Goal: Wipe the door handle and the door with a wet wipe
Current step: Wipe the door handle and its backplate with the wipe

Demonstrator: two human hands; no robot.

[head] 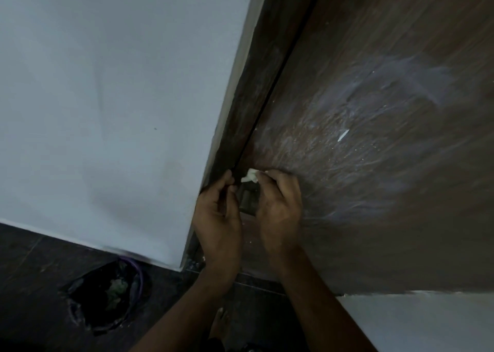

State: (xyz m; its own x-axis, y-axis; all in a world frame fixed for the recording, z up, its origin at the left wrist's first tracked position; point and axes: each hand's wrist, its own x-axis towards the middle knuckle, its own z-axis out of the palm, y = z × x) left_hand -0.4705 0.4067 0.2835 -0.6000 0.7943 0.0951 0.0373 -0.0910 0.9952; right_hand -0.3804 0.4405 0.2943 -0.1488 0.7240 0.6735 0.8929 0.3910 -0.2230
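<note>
so right now my right hand (278, 207) has the wet wipe (250, 176) pinched at the fingertips, wadded up small, pressed up near the top of the door handle (247, 200), which sits between my two hands close to the door's edge. left hand (217, 218) is up by the gap between door and frame (240, 127), fingers loosely curled; i honestly can't tell if it's holding anything or just bracing there.

the door (374, 138) itself is brown wood-look and covered in whitish streaks and little flecks, so my guess is there's plenty of door left to do.

stuff that could go wrong from here: the wipe is balled up tiny, so it'd be easy to fumble it or only smear a thin line. also those white bits on the door look like they might be shreds, so rubbing hard with a soggy wad could just leave more crumbs. and my left fingers are right at the door gap, not great if the door shifts.

containers: there's a black bag (107, 298) on the dark floor (32, 271) by the white wall (107, 84), open at the top, with some crumpled greenish-white stuff in it. too dim to say what exactly.
</note>
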